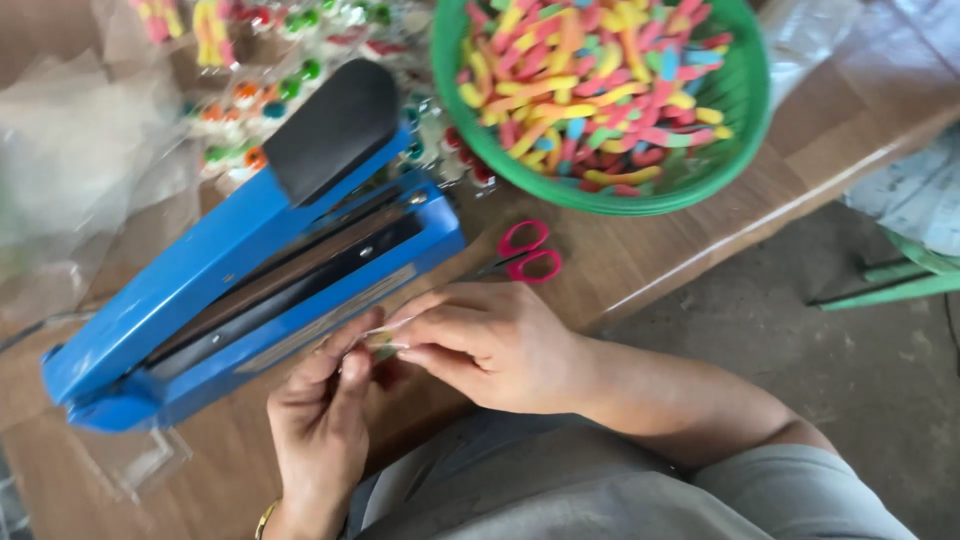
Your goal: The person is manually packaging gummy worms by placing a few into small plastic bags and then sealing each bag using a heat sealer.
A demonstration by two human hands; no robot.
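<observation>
A small clear plastic bag (385, 338) sits pinched between the closed fingertips of the left hand (320, 420) and right hand (490, 345), near the blue heat sealer (230, 290) on the wooden table (640, 260).

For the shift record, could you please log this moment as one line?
left hand: pinching small clear bag | right hand: pinching same bag | nearby: blue heat sealer, red scissors, green basket of gummy worms
</observation>
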